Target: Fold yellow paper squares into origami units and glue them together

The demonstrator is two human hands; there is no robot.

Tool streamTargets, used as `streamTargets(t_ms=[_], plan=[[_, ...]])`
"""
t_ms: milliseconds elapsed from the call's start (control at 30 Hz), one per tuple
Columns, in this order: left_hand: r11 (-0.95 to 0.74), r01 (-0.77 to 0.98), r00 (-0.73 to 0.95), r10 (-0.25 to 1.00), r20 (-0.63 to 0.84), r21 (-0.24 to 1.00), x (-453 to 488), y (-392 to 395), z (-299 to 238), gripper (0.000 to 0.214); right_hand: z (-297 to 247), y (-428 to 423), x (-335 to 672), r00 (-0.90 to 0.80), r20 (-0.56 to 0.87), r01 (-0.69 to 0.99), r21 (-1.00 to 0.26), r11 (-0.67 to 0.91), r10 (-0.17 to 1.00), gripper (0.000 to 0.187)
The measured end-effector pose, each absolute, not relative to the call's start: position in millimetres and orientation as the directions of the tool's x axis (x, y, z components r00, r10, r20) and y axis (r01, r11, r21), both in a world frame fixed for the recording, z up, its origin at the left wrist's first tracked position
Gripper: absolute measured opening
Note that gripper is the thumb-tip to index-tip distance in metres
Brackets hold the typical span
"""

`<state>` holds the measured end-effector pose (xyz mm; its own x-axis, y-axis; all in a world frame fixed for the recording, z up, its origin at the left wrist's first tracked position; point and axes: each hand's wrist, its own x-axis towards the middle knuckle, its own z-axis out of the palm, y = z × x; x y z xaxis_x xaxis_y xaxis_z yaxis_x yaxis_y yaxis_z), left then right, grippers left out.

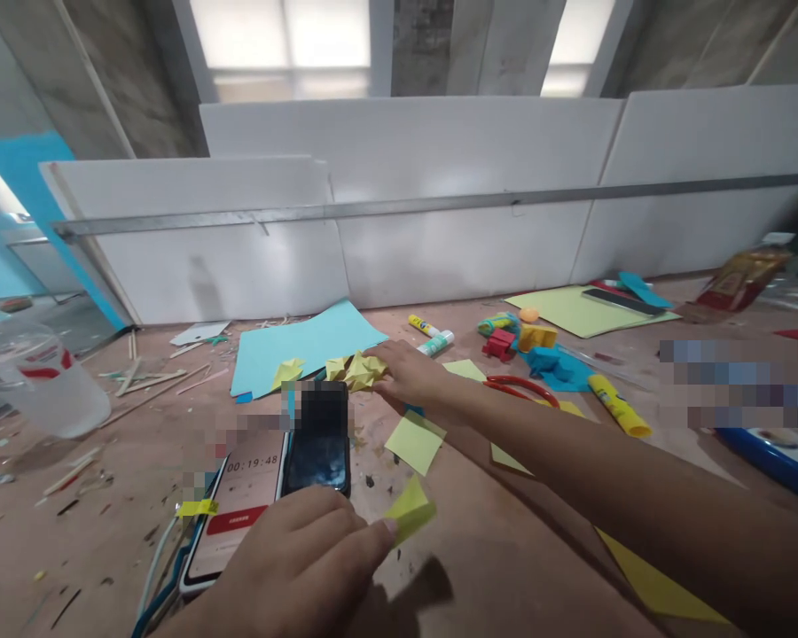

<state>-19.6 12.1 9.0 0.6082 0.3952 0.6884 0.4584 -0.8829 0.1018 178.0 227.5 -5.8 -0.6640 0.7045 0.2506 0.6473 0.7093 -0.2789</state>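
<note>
Paper piece (412,512): yellow, seemingly part-folded, six o'clock in view, pinched in left hand (306,558).
Folded cluster (363,372): eleven o'clock from piece, apparently finished, touched by right hand (409,377), hold impossible to tell.
Flat square (416,441): twelve o'clock, seemingly left to fold.
Timer phone (239,496): nine o'clock.

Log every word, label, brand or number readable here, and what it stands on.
"00:19:48": screen of the lit phone.
White text on its red button: too small to read.
Marks on the white tube: too blurred.
Labels on the left bottle and right bottle: too blurred.
</note>
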Motion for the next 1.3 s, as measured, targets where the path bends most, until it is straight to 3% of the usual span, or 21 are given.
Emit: streamTargets(t_ms=[167, 367, 467, 667, 800, 867, 933, 1000, 1067, 1133, 1300], plan=[[-0.883, 0.468, 0.68, 0.375, 0.63, 0.021, -22.5, 11.4, 15.6, 0.018, -5.8, 240.1, 173.8, -0.763, 0.194, 0.611, -0.094, 0.786, 0.617, 0.034], [-0.882, 0.47, 0.652, 0.322, 0.686, -0.034, -19.5, 13.6, 7.7, 0.015, 9.4, 221.1, 184.6, -0.817, 0.165, 0.554, -0.034, 0.832, 0.552, 0.015], [-0.887, 0.461, 0.641, 0.308, 0.703, -0.033, -17.4, 14.9, 4.6, 0.015, 13.0, 212.9, 192.2, -0.821, 0.195, 0.538, -0.049, 0.841, 0.536, 0.009], [-0.882, 0.469, 0.652, 0.319, 0.688, -0.035, -20.2, 14.6, 11.9, 0.015, 15.6, 202.5, 210.0, -0.782, 0.305, 0.524, -0.15, 0.838, 0.543, 0.032], [-0.881, 0.473, 0.679, 0.37, 0.634, 0.007, -20.4, 13.1, 12.0, 0.019, 28.9, 168.5, 218.6, -0.68, 0.397, 0.545, -0.287, 0.788, 0.616, 0.035], [-0.856, 0.511, 0.603, 0.423, 0.676, 0.079, -17.6, 12.6, 7.3, 0.015, 35.3, 141.3, 218.8, -0.598, 0.414, 0.557, -0.402, 0.727, 0.686, 0.035], [-0.781, 0.577, 0.438, 0.541, 0.718, 0.237, -14.3, 12.2, 2.6, 0.011, 37.9, 112.5, 215.8, -0.476, 0.312, 0.394, -0.76, 0.516, 0.823, 0.038], [-0.677, 0.593, 0.286, 0.683, 0.673, 0.435, -12.5, 12.0, 1.3, 0.016, 35.3, 87.7, 210.8, -0.468, 0.142, 0.242, -0.929, 0.281, 0.872, 0.049], [-0.622, 0.547, 0.239, 0.757, 0.608, 0.56, -12.7, 11.7, 3.5, 0.025, 28.5, 71.1, 205.1, -0.493, -0.041, 0.109, -0.994, 0.015, 0.869, 0.065], [-0.62, 0.52, 0.246, 0.768, 0.592, 0.588, -13.9, 11.3, 5.9, 0.03, 20.4, 63.6, 199.9, -0.545, -0.166, 0.042, -0.984, -0.172, 0.822, 0.079], [-0.663, 0.587, 0.291, 0.709, 0.642, 0.465, -14.0, 10.7, -2.1, 0.033, 8.5, 64.5, 193.1, -0.542, -0.227, 0.067, -0.971, -0.228, 0.809, 0.039]])
